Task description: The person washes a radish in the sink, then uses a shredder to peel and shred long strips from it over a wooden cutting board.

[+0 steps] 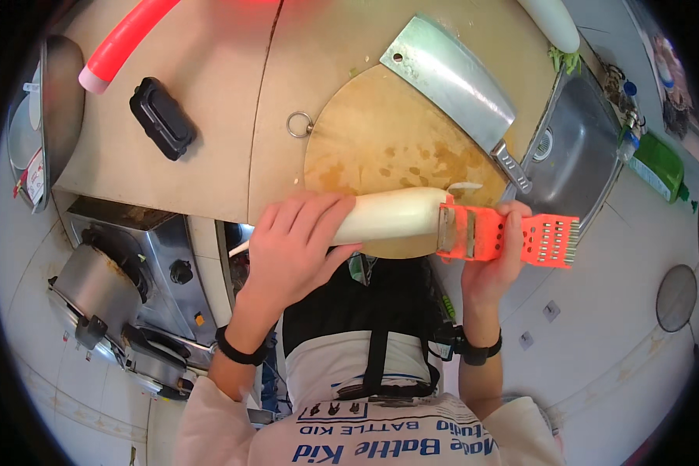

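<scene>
The left hand (299, 245) grips one white radish (388, 215), which runs rightward into the one orange peeler (509, 237) clasped in the right hand (493, 260). Beyond both: one round board (373, 147), one cleaver (450, 78). Further right, a sink (579, 147), its contents unclear.

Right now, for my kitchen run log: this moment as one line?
left hand: grips white radish | right hand: holds orange grater against radish end | below: round cutting board, cleaver

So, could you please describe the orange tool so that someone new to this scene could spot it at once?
Start at the round wooden chopping board on the beige counter. At its near edge, the right hand holds an orange plastic peeler-grater against a long white radish gripped by the left hand. It is the only orange, slotted tool; the steel cleaver is silver.
</scene>
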Available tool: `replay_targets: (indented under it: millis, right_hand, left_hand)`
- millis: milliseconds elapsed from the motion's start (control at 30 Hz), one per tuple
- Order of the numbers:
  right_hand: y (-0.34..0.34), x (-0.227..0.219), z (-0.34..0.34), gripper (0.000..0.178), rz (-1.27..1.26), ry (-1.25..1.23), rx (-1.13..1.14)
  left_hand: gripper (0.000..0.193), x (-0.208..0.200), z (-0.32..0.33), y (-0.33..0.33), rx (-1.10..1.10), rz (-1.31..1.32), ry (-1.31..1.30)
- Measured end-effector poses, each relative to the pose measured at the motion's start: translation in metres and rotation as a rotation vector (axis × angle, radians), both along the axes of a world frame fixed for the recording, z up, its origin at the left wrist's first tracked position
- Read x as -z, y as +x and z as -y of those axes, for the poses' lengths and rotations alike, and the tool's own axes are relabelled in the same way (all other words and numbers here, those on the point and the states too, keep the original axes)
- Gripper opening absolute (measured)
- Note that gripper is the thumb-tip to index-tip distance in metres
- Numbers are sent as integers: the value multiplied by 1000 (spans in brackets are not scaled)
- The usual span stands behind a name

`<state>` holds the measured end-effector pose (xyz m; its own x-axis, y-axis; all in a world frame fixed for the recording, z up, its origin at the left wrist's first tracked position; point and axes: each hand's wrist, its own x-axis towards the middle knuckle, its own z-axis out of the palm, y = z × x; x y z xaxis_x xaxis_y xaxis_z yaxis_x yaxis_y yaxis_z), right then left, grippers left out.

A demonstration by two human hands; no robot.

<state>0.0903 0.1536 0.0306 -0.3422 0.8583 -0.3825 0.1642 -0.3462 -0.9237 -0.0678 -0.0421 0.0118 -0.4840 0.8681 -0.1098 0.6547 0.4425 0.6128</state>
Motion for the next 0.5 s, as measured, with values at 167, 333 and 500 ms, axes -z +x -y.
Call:
replay_targets:
  millis: [167, 333, 500]
  right_hand:
    - [-14, 0, 1, 12, 65, 62, -148]
    - [-12, 6, 5, 12, 78, 218, -222]
    - [-23, 2, 8, 14, 100, 187, -283]
  left_hand:
    - [56, -1, -2, 3, 3, -83, 46]
    - [55, -7, -19, -3, 13, -49, 27]
    - [53, -9, -26, -4, 4, -2, -25]
